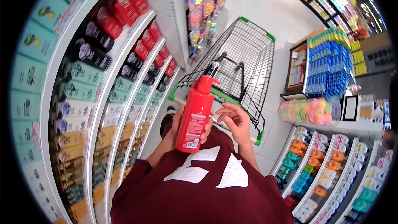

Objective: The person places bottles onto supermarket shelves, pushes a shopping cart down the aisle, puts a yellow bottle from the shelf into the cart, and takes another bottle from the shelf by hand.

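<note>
Red plastic pump bottle (191, 126) is leaning slightly in the left hand (176, 120), whose fingers are wrapping it; rightward, the right hand (235, 121) is hovering beside it, loosely half-curled; beyond both, a green-trimmed black wire shopping cart (253, 52) is standing.

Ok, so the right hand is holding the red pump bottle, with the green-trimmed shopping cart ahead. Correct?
Not quite: the head view shows the left hand holding the red pump bottle; the right hand is beside it. The green-trimmed shopping cart is indeed ahead.
</note>
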`<state>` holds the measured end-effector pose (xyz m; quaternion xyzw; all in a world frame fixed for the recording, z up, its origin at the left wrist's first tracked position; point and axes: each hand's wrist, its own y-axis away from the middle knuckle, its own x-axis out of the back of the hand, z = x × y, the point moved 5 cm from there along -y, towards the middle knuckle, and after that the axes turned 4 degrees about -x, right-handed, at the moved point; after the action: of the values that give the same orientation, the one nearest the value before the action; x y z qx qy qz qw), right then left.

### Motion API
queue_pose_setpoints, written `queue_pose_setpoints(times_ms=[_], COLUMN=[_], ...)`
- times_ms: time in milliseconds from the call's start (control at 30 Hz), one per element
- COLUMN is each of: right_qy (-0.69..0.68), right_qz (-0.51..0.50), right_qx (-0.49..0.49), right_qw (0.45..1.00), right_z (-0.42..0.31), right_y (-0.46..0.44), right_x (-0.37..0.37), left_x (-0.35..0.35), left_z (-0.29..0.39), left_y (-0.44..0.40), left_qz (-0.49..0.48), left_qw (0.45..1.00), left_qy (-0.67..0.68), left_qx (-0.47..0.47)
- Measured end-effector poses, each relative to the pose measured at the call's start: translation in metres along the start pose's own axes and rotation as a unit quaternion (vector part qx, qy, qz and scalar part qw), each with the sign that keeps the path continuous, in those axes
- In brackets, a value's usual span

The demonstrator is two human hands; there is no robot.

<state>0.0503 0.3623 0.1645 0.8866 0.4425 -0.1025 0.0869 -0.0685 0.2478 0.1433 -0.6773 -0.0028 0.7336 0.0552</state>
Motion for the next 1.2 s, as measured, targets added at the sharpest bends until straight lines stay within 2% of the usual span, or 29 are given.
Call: queue_pose_setpoints(times_ms=[167, 433, 533, 600, 667, 733, 833, 967, 1033, 1133, 1200], right_qy=[0.005, 0.032, 0.046, 0.037, 0.029, -0.017, 0.007, 0.037, 0.067, 0.065, 0.123], right_qz=[-0.055, -0.076, -0.098, -0.1, -0.103, -0.094, -0.133, -0.161, -0.169, -0.14, -0.126], right_qx=[-0.023, -0.033, -0.056, -0.061, -0.068, -0.048, -0.058, -0.074, -0.092, -0.104, -0.081], right_qw=[0.998, 0.996, 0.993, 0.992, 0.992, 0.994, 0.989, 0.984, 0.979, 0.983, 0.981], right_z=[0.009, 0.006, 0.011, 0.01, 0.008, 0.002, 0.001, -0.004, -0.001, -0.002, 0.007], right_y=[-0.011, -0.024, -0.026, -0.028, -0.032, -0.037, -0.045, -0.053, -0.057, -0.069, -0.08], right_x=[-0.009, -0.019, -0.015, -0.018, -0.025, -0.034, -0.045, -0.064, -0.07, -0.087, -0.089], left_x=[-0.003, -0.006, -0.011, -0.011, -0.007, -0.007, -0.018, -0.007, 0.0, -0.012, -0.017], left_z=[0.005, 0.015, 0.023, 0.033, 0.037, 0.051, 0.066, 0.075, 0.087, 0.102, 0.113], left_y=[0.001, 0.001, 0.0, -0.001, 0.005, 0.006, 0.01, 0.018, 0.025, 0.03, 0.033], left_qz=[-0.003, -0.03, -0.009, 0.037, 0.037, 0.113, 0.15, 0.214, 0.272, 0.309, 0.315], left_qw=[1.0, 0.998, 0.995, 0.973, 0.964, 0.914, 0.889, 0.871, 0.818, 0.8, 0.802], left_qy=[0.016, 0.009, -0.067, -0.193, -0.226, -0.325, -0.36, -0.343, -0.393, -0.4, -0.396], left_qx=[-0.02, -0.057, -0.073, -0.121, -0.138, -0.216, -0.237, -0.278, -0.319, -0.324, -0.316])
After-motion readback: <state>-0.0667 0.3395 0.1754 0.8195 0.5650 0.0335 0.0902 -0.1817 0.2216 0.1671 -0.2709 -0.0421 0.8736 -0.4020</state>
